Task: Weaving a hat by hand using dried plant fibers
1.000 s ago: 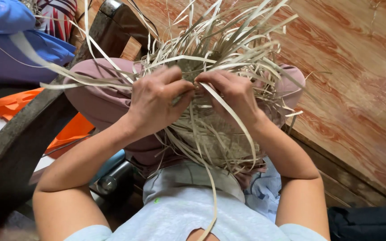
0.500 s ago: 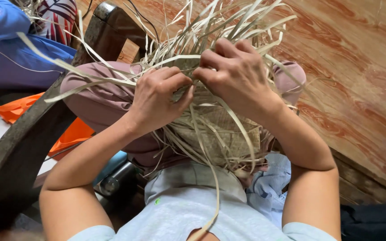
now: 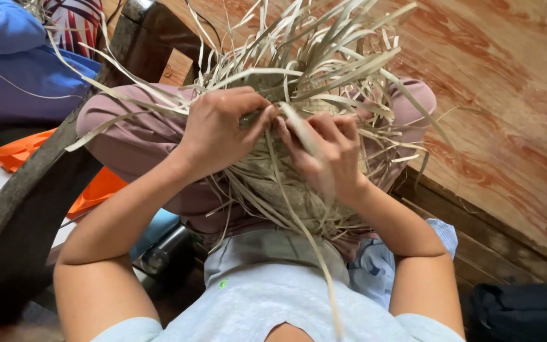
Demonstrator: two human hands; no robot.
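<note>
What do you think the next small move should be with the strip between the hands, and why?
Probably draw the strip snug across the woven piece: the right hand pinches it, the left hand presses the weave beside it, and it looks slack.

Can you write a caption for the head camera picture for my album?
Left hand and right hand grip pale dried flat leaf strips of a half-woven piece resting on a lap in mauve trousers.

The woven straw piece (image 3: 286,183) is carried on a lap in mauve trousers (image 3: 134,136). Loose pale strips (image 3: 324,57) are fanned out toward twelve o'clock. Reddish wooden boards (image 3: 508,107) are seen beneath, at two o'clock.
</note>
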